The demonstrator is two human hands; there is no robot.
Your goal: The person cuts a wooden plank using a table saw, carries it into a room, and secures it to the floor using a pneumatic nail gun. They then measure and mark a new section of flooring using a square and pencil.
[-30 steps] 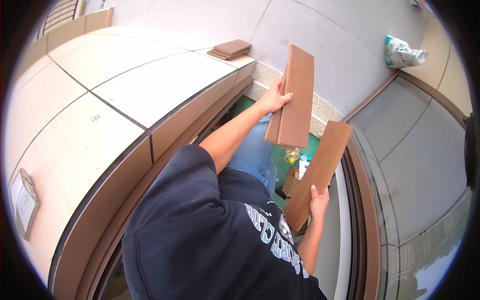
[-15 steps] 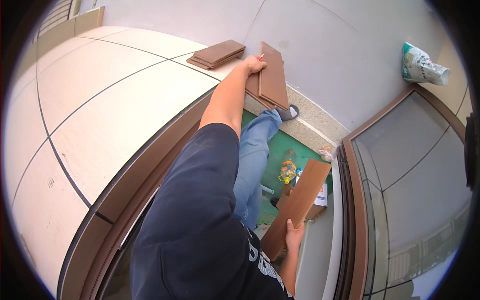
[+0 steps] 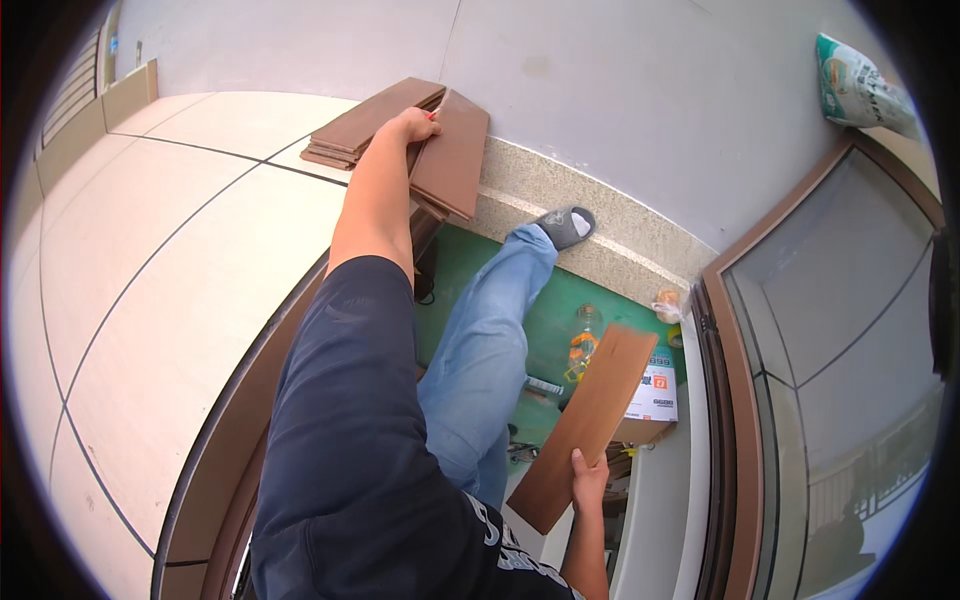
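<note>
My left hand (image 3: 408,128) reaches out to the brown planks at the wall, its fingers closed around a thin red-tipped stick (image 3: 433,115), perhaps a pencil. The hand rests at the left edge of a leaning brown plank (image 3: 455,160), which has others partly under it. Just left of it lies a short stack of brown planks (image 3: 365,125) on the tiles. My right hand (image 3: 590,478), low on the right, grips the side of a longer brown plank (image 3: 590,420), held tilted, thumb on its face.
My slippered foot (image 3: 568,228) stands on the speckled stone ledge (image 3: 620,205). Below, the green floor (image 3: 480,260) holds a clear bottle (image 3: 585,335) and a white-and-brown carton (image 3: 655,395). A brown-framed glass panel (image 3: 830,300) stands at right, with a bag (image 3: 865,85) above it.
The view has shifted. The leaning plank at my left hand has moved left against the short stack, closing the gap between them. My right hand still holds its plank.
</note>
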